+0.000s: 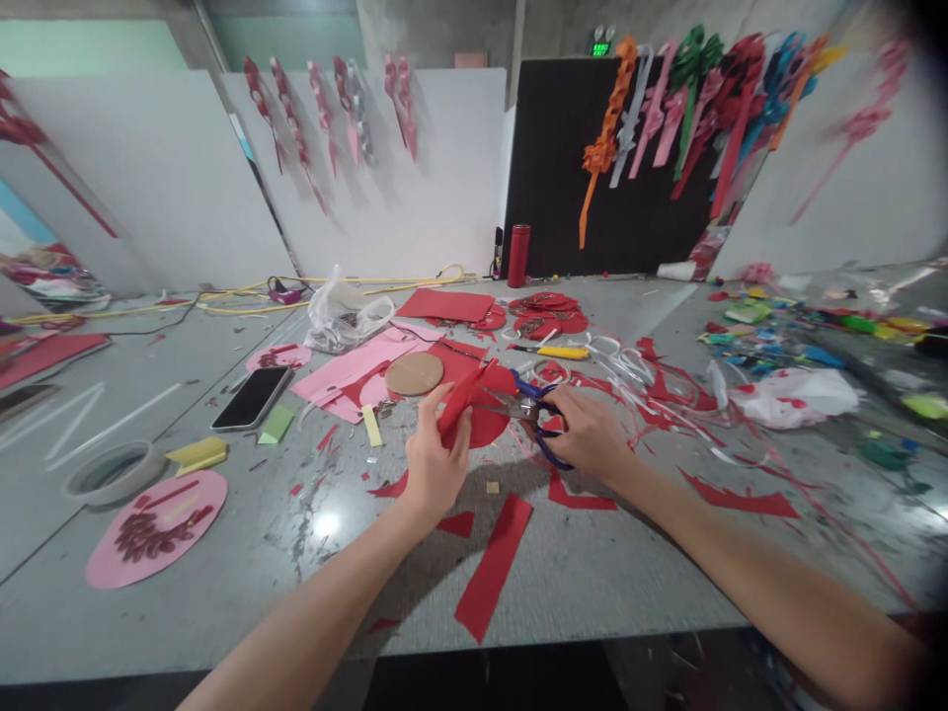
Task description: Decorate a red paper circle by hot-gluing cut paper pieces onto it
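The head view shows the left hand (435, 459) pinching red paper (456, 405) above the middle of the table (259, 553), and the right hand (592, 434) closed round the handles of scissors (527, 406), their blades at the paper. Beyond them to the left, a crumpled clear bag (339, 308) holds something greyish, too blurred to name. An upright red flask (519, 257) stands at the far side, its inside hidden.

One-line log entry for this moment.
left hand: holds red paper; right hand: holds blue-handled scissors; blades: at paper; nearby: brown disc
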A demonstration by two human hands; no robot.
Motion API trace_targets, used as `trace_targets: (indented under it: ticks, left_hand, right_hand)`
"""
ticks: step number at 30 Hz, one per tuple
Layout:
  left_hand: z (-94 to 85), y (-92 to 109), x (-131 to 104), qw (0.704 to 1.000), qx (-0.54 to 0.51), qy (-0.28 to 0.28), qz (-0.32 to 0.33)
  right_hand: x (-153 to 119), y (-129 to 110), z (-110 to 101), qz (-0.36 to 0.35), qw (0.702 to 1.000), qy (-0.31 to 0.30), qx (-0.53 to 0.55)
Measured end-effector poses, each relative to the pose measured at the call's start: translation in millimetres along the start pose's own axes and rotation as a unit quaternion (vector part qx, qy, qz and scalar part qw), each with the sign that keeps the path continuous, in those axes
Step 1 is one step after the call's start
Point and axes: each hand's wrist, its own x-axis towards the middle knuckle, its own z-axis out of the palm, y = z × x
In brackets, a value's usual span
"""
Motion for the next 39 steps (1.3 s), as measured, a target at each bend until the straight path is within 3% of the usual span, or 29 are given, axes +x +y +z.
trace_targets:
  ticks: [15,25,32,39]
  left_hand:
    - [-2.9,4.7,3.6,0.999,0.025,-0.038,-0.01]
    - [-3.2,4.0,6.0,0.999,0.007,-0.041,-0.034]
    - [-0.6,0.9,14.9,0.995,-0.025,-0.016,-0.1]
    - [-0.8,-16.6,25.5,0.982,-0.081,0.015,-0.171]
  right_hand:
    - [3.0,-2.8,-3.6,0.004,1.0,-0.004,0.013]
    - [3.9,-1.2,-3.3,-0.054,0.998,0.034,0.01]
    - [3.7,-1.3,-3.2,0.002,0.998,-0.022,0.051]
    - [8.5,8.4,-4.3,-0.032,0.979,-0.203,0.011]
